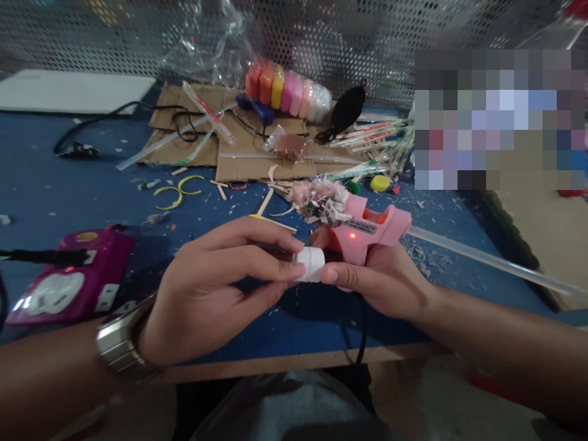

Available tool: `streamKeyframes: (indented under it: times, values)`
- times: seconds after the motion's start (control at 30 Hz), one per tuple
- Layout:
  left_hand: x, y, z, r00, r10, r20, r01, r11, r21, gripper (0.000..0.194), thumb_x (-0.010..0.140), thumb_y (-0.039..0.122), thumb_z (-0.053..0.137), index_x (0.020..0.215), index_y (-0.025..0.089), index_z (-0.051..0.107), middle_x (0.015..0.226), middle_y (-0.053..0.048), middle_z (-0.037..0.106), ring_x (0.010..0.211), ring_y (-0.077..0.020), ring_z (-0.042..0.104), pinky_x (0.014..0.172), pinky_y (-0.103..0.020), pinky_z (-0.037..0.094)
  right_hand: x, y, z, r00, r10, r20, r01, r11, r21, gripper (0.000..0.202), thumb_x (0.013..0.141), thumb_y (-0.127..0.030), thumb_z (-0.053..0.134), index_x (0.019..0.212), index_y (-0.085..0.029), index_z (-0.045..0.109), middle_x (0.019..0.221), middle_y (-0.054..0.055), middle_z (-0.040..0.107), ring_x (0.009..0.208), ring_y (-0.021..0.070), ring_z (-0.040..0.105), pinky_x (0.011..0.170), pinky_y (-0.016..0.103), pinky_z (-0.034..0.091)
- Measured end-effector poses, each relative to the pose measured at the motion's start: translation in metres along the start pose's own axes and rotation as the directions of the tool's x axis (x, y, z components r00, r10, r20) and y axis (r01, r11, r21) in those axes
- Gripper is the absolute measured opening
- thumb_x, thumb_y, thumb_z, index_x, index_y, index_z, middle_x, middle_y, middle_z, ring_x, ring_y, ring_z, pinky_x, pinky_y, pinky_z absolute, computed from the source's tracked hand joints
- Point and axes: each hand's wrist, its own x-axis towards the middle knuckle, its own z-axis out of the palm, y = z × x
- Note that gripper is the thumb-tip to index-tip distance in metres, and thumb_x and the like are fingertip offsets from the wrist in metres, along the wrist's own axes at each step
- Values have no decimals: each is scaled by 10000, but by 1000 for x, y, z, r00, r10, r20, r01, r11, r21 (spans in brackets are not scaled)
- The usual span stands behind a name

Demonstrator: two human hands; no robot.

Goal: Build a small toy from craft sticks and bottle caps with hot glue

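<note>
Between the thumb and fingers of my left hand (220, 275) is a small white cylinder (314, 263), like a bottle cap or a short roll; its exact kind is unclear. My right hand (386, 275) is wrapped round a pink hot glue gun (374, 236) with a lit red light. The right thumb tip is at the cylinder's right side. A long clear glue stick (496, 257) runs out of the gun's back to the right. Pink and white fluffy scraps (319, 199) cover or hide the gun's front end.
A purple power strip (76, 275) lies at the left. Cardboard (184, 147) at the back bears colored clay packs (289, 92) and sticks. Yellow rings (177, 191), a yellow cap (380, 183) and paper bits are scattered on the blue table (92, 184). A perforated metal panel (114, 37) stands behind.
</note>
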Motion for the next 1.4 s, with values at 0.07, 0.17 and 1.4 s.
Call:
streamKeyframes:
  times: [0.07,0.17,1.4]
  values:
    - [0,0,0,1000,1,1,-1,1000,8,213,929,43,856,989,234,784,1142,-21,830,1023,-146,821,949,-254,685,1,-1,0,1000,27,-12,-27,1000,1,451,858,-597,943,911,-211,717,722,-36,603,672,143,566,623,282,500]
    - [1,0,-1,1000,-27,5,27,1000,10,220,928,48,853,983,252,789,1139,-13,837,1002,-160,828,921,-275,697,0,0,-1,996,83,-27,-83,997,-3,477,814,-616,968,904,-208,739,701,-37,587,638,137,527,560,272,438]
    - [1,2,2,981,-194,-3,194,980,-44,184,924,185,859,1051,303,797,1130,-19,859,1021,-235,848,931,-419,736,0,2,-2,1000,-7,-12,5,992,-127,362,858,-525,965,937,-218,791,853,2,768,792,185,686,745,302,586]
